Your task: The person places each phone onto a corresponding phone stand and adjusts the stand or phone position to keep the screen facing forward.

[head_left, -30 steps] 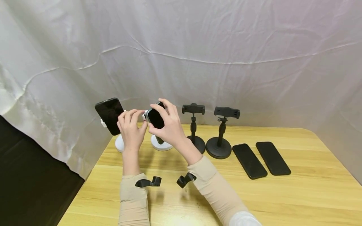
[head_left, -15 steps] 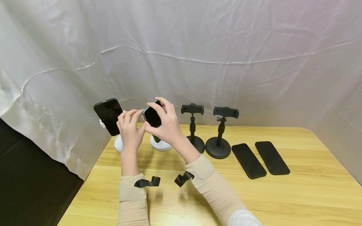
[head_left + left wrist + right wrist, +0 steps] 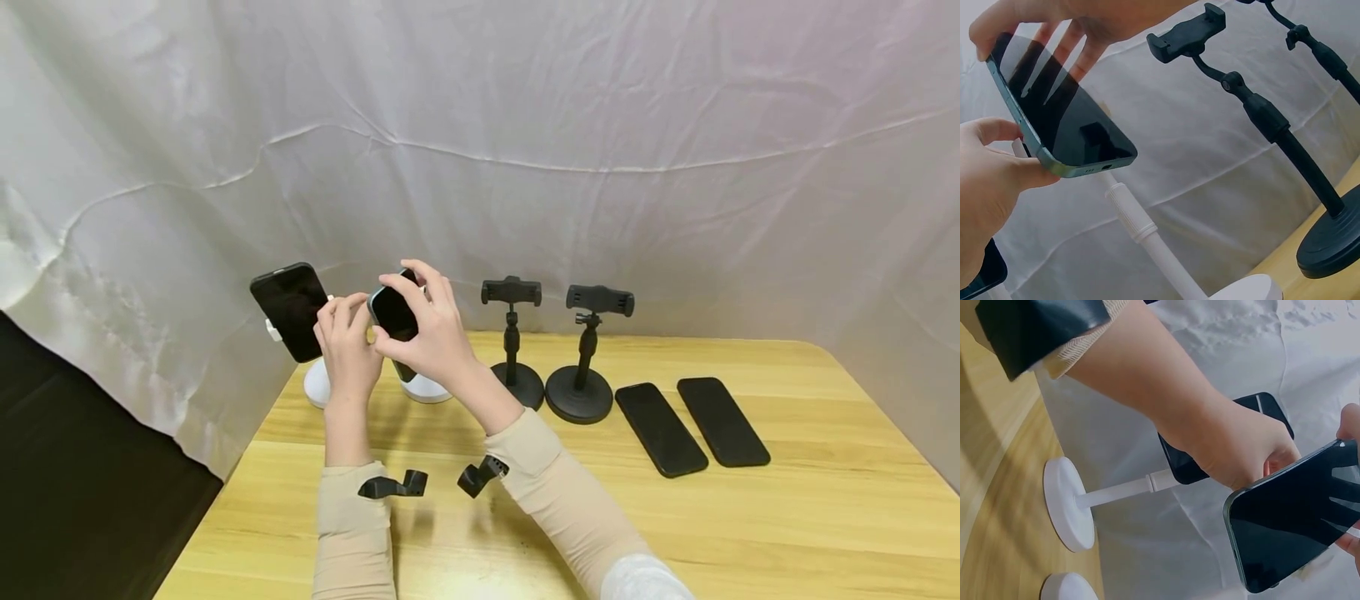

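Note:
A dark-screened phone with a greenish edge (image 3: pixel 1066 119) is tilted at the head of a white phone stand (image 3: pixel 1132 215). My right hand (image 3: pixel 437 337) grips this phone by its edges, fingers over the top and thumb at the lower side. My left hand (image 3: pixel 351 354) is at the phone's left edge. In the left wrist view its thumb and forefinger pinch a small piece of the white clamp (image 3: pixel 1019 147) beside that edge. The phone and the fingers hide most of the clamp. Behind the left hand, another phone (image 3: pixel 288 310) sits in a second white stand (image 3: pixel 1067 503).
Two black phone stands with bare clamps, one (image 3: pixel 512 342) nearer and one (image 3: pixel 580 392) further right, stand beside the right hand. Two dark phones (image 3: pixel 662 429) (image 3: pixel 723 421) lie flat on the wooden table (image 3: pixel 810 533). A pale curtain (image 3: pixel 525 167) hangs behind.
My right hand and the phone have shifted left towards my left hand. The white clamp end that showed between them is now covered in the head view. My left hand has barely moved.

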`<action>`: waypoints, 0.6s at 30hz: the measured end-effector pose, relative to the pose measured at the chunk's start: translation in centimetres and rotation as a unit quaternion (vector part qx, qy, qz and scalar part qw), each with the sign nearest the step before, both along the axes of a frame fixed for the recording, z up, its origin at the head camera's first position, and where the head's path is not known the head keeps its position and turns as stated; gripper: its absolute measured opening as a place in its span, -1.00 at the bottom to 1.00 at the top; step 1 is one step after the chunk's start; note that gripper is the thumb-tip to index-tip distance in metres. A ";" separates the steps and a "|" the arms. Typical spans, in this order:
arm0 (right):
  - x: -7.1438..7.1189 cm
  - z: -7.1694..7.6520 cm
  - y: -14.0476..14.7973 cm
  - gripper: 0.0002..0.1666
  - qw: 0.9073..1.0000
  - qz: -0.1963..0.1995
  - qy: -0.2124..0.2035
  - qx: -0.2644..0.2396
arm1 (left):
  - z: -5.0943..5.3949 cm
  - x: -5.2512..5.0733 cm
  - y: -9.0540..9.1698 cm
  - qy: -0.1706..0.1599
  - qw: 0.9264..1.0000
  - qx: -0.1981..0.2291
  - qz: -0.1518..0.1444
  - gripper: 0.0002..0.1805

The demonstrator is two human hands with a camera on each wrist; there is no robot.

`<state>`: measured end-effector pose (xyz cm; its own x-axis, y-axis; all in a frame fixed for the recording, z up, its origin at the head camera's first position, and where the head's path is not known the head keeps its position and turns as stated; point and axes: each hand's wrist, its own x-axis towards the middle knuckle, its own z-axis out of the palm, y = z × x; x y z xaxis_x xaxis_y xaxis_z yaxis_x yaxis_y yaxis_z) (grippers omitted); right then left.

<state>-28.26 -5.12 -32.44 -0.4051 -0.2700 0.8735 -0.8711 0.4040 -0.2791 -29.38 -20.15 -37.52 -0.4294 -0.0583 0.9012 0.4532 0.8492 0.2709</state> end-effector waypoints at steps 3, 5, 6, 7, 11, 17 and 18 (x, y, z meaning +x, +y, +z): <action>-0.3 -0.1 -0.2 -0.37 1.000 -0.003 -0.001 0.000 | -0.1 0.0 0.1 -0.002 1.000 -0.001 0.003 -0.72; -0.5 -0.2 -0.2 -0.37 1.000 -0.004 0.000 0.000 | -0.2 0.0 0.1 0.000 1.000 -0.001 0.004 -0.75; -0.6 -0.2 -0.2 -0.37 1.000 -0.005 0.000 0.001 | -0.3 -0.1 0.1 0.001 1.000 -0.001 0.004 -0.75; -0.7 -0.2 -0.2 -0.38 1.000 -0.006 0.000 0.001 | -0.3 -0.1 0.2 0.001 1.000 -0.001 0.004 -0.75; -0.9 -0.2 -0.3 -0.37 1.000 -0.015 -0.001 0.002 | -0.4 -0.2 0.2 0.008 1.000 0.001 0.005 -0.75; -1.0 -0.2 -0.5 -0.39 1.000 -0.021 0.007 0.006 | -0.2 -0.2 0.1 0.027 1.000 -0.001 0.007 -0.75; -1.1 -0.2 -0.5 -0.39 1.000 -0.022 0.008 0.007 | -0.1 -0.2 0.0 0.031 0.999 -0.002 0.008 -0.75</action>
